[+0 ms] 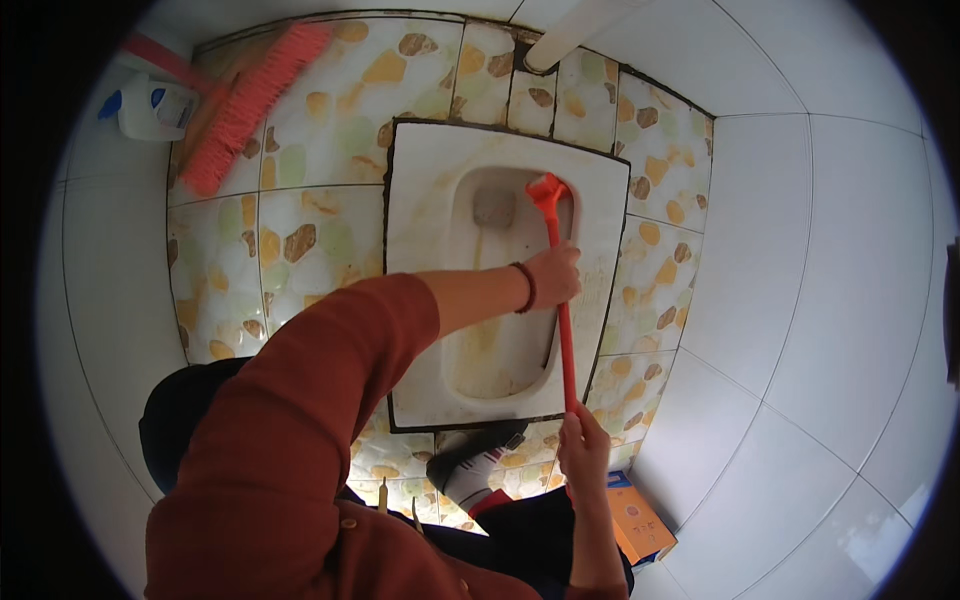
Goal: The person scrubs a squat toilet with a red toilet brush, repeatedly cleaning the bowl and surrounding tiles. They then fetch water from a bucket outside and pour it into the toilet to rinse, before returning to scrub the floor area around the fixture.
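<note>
A red long-handled cleaning tool [568, 345] slants across the right side of a white squat toilet pan [420, 225]. Its head [546, 189] is over the far right of the basin, and the working face is turned from view. My left hand [553, 275] grips the shaft a short way below the head. Lower down, near the pan's front edge, my right hand [585, 442] is closed around the same handle. Yellowish stains [486, 337] run along the basin floor, and a grey patch [493, 208] shows at its far end.
A pink-red broom [255, 109] stands at the far left beside a white plastic jug [154, 109] with a blue cap. Behind the pan, a white pipe [559, 45] enters the floor. An orange box [640, 523] is by the right wall [757, 247]. My shoe [461, 455] is near the pan's front edge.
</note>
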A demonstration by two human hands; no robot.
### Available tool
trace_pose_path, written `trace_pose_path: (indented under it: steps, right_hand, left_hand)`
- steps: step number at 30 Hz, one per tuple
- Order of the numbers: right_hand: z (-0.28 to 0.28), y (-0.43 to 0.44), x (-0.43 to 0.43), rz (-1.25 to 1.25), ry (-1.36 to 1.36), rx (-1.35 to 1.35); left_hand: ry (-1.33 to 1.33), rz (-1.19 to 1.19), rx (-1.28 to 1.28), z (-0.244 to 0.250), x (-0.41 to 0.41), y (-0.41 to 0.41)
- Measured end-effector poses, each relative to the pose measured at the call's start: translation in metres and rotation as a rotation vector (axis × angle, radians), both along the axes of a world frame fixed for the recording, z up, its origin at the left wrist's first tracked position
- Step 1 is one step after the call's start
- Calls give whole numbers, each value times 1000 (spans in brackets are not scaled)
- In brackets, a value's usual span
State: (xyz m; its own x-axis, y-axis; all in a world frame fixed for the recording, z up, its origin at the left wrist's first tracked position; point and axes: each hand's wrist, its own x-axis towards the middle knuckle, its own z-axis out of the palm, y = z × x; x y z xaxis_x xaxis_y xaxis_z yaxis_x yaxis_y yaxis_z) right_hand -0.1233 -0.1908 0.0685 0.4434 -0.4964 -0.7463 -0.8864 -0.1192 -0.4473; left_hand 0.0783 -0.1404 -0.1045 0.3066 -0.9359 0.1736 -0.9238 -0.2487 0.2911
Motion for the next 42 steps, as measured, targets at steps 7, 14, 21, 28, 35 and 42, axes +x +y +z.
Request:
trace_pose_path:
  steps: [7,14,21,28,35,42]
  right_hand:
    - [-76,80,-9,273,-297,-279]
    - [-51,68,25,-144,-22,384]
    - [-18,-25,60,743,-77,-132]
    - [-31,-9,125,738,256,-113]
    - [25,-23,148,874,268,-90]
    - [-11,3,137,444,289,144]
  left_hand:
    - [9,-89,20,-71,3,38]
    - [142,-176,557,-63,26,64]
    - [-7,-313,-183,33,7,115]
    - [424,-355,-127,88,-63,156]
    - [386,-13,-401,101,-43,136]
    - [408,-80,-425,77,-26,101]
